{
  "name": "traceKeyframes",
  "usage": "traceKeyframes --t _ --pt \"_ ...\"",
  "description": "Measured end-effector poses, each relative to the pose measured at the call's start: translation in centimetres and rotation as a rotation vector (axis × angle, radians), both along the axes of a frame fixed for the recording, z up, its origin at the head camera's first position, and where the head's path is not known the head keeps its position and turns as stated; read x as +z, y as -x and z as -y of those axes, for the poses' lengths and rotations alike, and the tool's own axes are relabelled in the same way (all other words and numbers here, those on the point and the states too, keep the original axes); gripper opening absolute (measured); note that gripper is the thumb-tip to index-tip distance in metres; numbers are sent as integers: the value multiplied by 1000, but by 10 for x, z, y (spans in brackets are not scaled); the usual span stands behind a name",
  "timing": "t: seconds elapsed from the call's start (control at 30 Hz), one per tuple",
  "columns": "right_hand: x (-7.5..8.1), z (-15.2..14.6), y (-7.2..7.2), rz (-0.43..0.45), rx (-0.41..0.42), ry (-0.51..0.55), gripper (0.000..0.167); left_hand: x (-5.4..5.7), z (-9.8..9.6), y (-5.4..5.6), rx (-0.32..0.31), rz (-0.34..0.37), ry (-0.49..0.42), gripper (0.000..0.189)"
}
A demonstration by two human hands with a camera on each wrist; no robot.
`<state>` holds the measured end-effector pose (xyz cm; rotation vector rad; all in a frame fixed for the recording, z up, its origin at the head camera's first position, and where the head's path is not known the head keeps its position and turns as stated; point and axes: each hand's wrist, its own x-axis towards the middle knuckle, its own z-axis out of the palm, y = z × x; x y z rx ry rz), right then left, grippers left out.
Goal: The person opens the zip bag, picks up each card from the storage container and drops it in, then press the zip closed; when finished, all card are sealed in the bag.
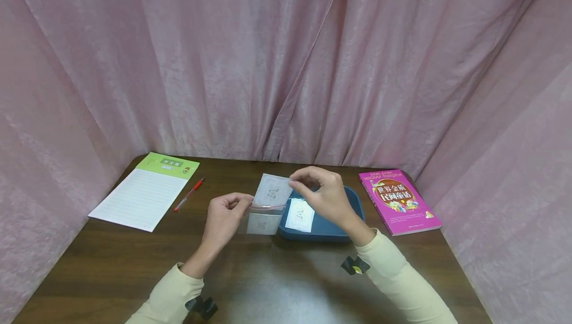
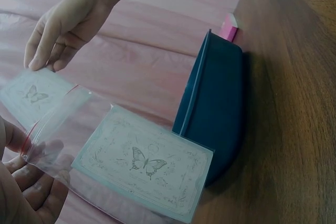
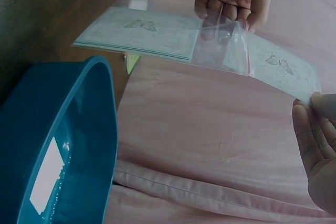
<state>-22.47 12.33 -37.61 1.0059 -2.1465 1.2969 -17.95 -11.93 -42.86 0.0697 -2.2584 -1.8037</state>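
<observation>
My left hand pinches a clear zip bag with a red seal line, by the side of its mouth. Inside the bag's far end lies a small stack of pale butterfly cards. My right hand holds another butterfly card by a corner between thumb and fingers. That card's opposite end sits within the bag's mouth, past the red line. Bag and card are held up beside a blue tray, where one more butterfly card lies at the left.
On the left of the brown table lie a lined writing pad with a green header and a red pen. A pink book lies on the right. Pink curtains hang behind and at both sides.
</observation>
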Motion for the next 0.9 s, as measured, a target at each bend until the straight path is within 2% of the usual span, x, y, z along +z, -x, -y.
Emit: traceKeyframes --t 0.27,0.6,0.9 --pt "-6 6 -1 45 20 -19 9 2 -1 -1 16 -12 9 14" --pt "-11 8 -2 130 6 -38 8 2 -2 -1 22 -23 -1 14" --pt "-20 11 -1 206 15 -40 7 1 -2 -1 18 -12 -4 14"
